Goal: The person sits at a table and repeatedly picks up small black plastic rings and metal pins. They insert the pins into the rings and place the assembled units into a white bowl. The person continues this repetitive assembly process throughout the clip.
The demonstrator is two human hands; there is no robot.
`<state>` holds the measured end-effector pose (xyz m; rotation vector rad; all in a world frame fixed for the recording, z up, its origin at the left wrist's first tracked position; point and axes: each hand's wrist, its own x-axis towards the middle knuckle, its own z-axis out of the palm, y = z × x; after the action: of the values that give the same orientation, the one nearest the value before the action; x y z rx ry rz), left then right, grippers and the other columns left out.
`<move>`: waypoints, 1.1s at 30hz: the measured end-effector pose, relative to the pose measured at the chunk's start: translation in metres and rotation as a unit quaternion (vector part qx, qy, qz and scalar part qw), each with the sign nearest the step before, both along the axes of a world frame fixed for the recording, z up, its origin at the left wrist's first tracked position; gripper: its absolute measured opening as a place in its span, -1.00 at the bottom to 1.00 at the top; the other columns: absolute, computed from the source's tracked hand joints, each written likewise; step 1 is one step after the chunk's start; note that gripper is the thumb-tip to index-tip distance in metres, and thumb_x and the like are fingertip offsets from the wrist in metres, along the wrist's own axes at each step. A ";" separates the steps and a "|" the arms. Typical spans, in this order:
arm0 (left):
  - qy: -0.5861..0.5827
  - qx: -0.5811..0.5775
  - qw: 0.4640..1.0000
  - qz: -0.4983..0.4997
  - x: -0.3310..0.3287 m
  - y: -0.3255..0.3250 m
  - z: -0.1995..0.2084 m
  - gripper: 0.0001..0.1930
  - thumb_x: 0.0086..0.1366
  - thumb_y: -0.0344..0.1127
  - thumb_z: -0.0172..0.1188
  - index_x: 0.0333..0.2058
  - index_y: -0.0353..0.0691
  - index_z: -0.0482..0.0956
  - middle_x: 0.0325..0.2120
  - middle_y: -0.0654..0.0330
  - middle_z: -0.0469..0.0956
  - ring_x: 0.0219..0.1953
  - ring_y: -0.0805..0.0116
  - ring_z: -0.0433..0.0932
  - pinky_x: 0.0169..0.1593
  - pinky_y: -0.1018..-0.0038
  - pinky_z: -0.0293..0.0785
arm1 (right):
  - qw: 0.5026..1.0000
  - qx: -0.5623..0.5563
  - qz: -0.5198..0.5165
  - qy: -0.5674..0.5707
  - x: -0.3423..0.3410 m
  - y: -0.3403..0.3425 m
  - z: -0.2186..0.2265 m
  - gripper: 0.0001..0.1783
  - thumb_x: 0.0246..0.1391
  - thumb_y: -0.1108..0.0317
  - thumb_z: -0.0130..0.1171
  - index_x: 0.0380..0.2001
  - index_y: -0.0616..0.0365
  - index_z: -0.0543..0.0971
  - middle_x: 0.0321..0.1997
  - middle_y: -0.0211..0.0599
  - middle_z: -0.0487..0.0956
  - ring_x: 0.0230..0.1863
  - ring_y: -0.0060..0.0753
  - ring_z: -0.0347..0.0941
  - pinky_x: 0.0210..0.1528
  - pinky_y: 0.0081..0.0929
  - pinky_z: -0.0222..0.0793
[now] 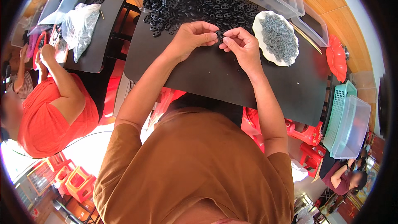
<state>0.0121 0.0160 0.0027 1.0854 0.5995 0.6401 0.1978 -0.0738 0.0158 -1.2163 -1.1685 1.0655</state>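
Note:
Above the dark table [199,74], my left hand [195,37] and my right hand [241,47] meet with fingertips pinched on one small black plastic piece [220,35]. The piece is mostly covered by my fingers, so its details are hidden. Just beyond my hands lies a large heap of black oval plastic pieces with holes [195,0]. To the right of my right hand, a white scalloped plate [259,25] carries a pile of small, thin grey-clear bits [280,37], too fine to name.
Clear plastic bins [273,1] stand at the back right, near wooden chopsticks [306,39] and a red scalloped dish [336,58]. A green basket [338,116] is at the right edge. Leftward, a person in red [58,112] sits by another table with a plastic bag [83,27].

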 end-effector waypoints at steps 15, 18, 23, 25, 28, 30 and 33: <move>0.065 0.167 0.983 0.029 0.004 -0.004 -0.005 -0.74 0.27 -0.41 0.28 -0.09 -0.38 0.63 -0.32 0.21 0.66 -0.30 0.54 0.61 -0.18 0.59 0.55 | 1.000 0.001 -0.007 0.016 -0.006 0.001 -0.006 -0.93 0.20 0.53 0.19 -0.25 0.25 0.53 -0.31 -0.34 0.62 -0.28 -0.49 0.64 -0.25 -0.61 0.57; 0.064 0.158 0.985 0.025 0.007 -0.007 -0.002 -0.76 0.27 -0.46 0.29 -0.09 -0.31 0.64 -0.33 0.31 0.64 -0.33 0.62 0.55 -0.19 0.65 0.50 | 1.000 0.006 -0.013 0.019 -0.006 0.001 -0.006 -0.93 0.20 0.55 0.17 -0.25 0.27 0.51 -0.31 -0.30 0.62 -0.27 -0.47 0.65 -0.23 -0.59 0.59; 0.063 0.165 0.984 0.035 0.005 -0.008 0.002 -0.79 0.26 -0.46 0.27 -0.14 -0.35 0.64 -0.35 0.22 0.67 -0.27 0.51 0.65 -0.17 0.57 0.56 | 0.999 -0.006 -0.036 0.003 -0.011 0.001 -0.001 -0.90 0.15 0.55 0.23 -0.28 0.23 0.51 -0.33 -0.36 0.61 -0.29 -0.54 0.63 -0.31 -0.62 0.53; 0.097 0.193 0.976 0.030 0.003 -0.006 0.001 -0.82 0.24 -0.49 0.28 -0.17 -0.34 0.65 -0.35 0.22 0.67 -0.29 0.51 0.65 -0.17 0.57 0.56 | 0.997 -0.004 -0.049 -0.058 -0.011 0.000 -0.002 -0.89 0.12 0.56 0.26 -0.30 0.21 0.53 -0.36 -0.41 0.61 -0.34 -0.60 0.59 -0.34 -0.65 0.48; 0.156 0.265 0.951 0.029 0.001 -0.005 0.002 -0.85 0.22 -0.50 0.29 -0.21 -0.32 0.66 -0.36 0.23 0.67 -0.32 0.52 0.64 -0.20 0.57 0.57 | 0.981 0.030 -0.066 -0.180 -0.012 0.001 -0.009 -0.86 0.05 0.56 0.30 -0.32 0.19 0.54 -0.41 -0.44 0.60 -0.43 -0.65 0.54 -0.38 -0.65 0.42; 0.169 0.305 0.937 0.025 0.000 -0.007 0.005 -0.85 0.22 -0.49 0.31 -0.21 -0.32 0.67 -0.38 0.27 0.67 -0.33 0.56 0.63 -0.22 0.60 0.56 | 0.959 0.056 -0.076 -0.269 -0.013 0.000 -0.004 -0.85 -0.01 0.54 0.33 -0.35 0.17 0.55 -0.45 -0.38 0.62 -0.49 -0.59 0.53 -0.41 -0.57 0.43; 0.173 0.340 0.924 0.017 0.001 -0.010 0.007 -0.86 0.20 -0.50 0.30 -0.24 -0.32 0.67 -0.40 0.24 0.67 -0.35 0.53 0.64 -0.23 0.57 0.57 | 0.945 0.041 -0.073 -0.315 -0.012 0.000 -0.008 -0.79 -0.07 0.53 0.35 -0.33 0.15 0.56 -0.44 -0.32 0.63 -0.53 -0.48 0.52 -0.41 -0.49 0.43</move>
<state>0.0132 0.0064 0.0096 1.8712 0.7208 0.7125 0.1859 -0.0734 0.0078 -1.6090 -1.5537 0.5112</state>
